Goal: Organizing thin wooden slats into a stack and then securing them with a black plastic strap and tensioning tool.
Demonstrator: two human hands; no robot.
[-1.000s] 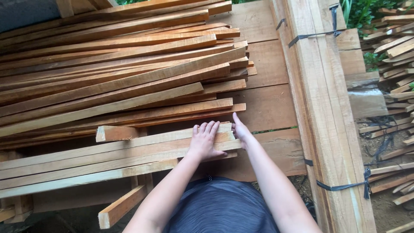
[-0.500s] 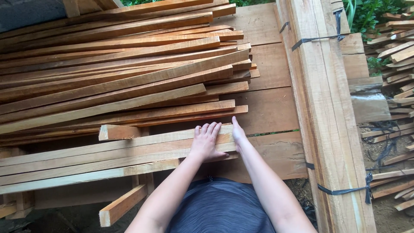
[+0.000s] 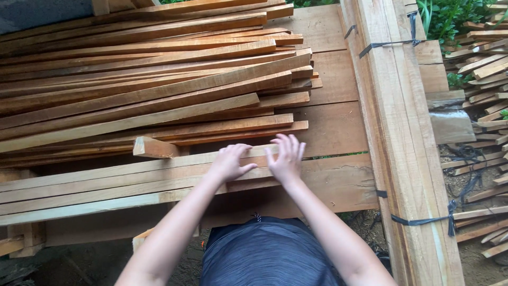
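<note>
My left hand (image 3: 228,162) rests palm down on the right end of a low stack of pale wooden slats (image 3: 106,182) that lie side by side in front of me. My right hand (image 3: 286,156) is flat against the end of those same slats, fingers spread and pointing up. Neither hand grips anything. Behind the slats lies a big heap of long reddish-brown slats (image 3: 148,79), their ends ragged and uneven. A short offcut (image 3: 153,148) sticks up between the two piles.
Wide brown boards (image 3: 333,122) form the surface under the slats. A tall bundle of pale planks (image 3: 402,132) bound with black straps runs along the right. Loose offcuts (image 3: 481,69) and green plants lie on the ground at far right.
My right hand has swung from the slat ends' side to lie flat with fingers spread. My left hand has drawn back slightly along the slats.
</note>
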